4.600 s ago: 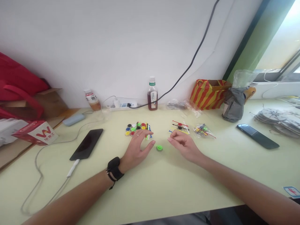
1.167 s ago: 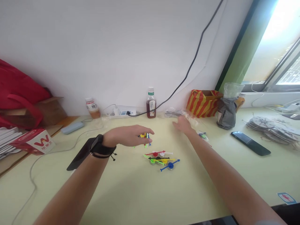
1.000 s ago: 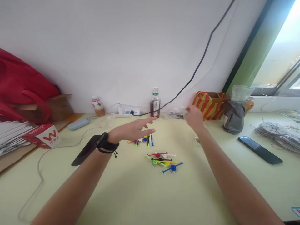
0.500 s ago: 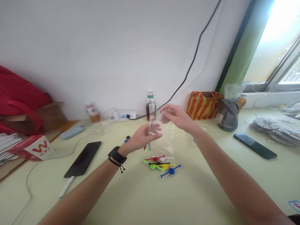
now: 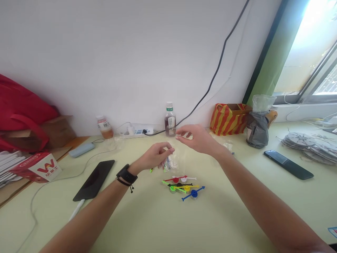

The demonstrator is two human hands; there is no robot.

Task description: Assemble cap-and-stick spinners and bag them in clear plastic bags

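My left hand (image 5: 155, 155) is closed, thumb against fingers, on the edge of a clear plastic bag (image 5: 172, 163) that hangs below its fingertips. Just right of it and a bit higher, my right hand (image 5: 198, 139) has its thumb and fingers apart, with nothing visible between them. Below both hands lies a small group of plastic arrow spinners on the table: a blue spinner (image 5: 194, 194), a red spinner (image 5: 175, 179), and yellow, black, green and white ones that partly overlap. More coloured pieces show behind the bag, partly hidden by it and my left hand.
Against the wall stand a dark drink bottle (image 5: 170, 121), a second bottle (image 5: 104, 128), a power strip (image 5: 142, 131) and a striped bag (image 5: 228, 119). A black phone (image 5: 94, 180) lies left, another phone (image 5: 288, 165) right. Stacked discs (image 5: 302, 140) sit farther right.
My right hand has come off the bag, its fingers spreading. The bag has dropped lower, and my left hand has closed and shifted slightly left.
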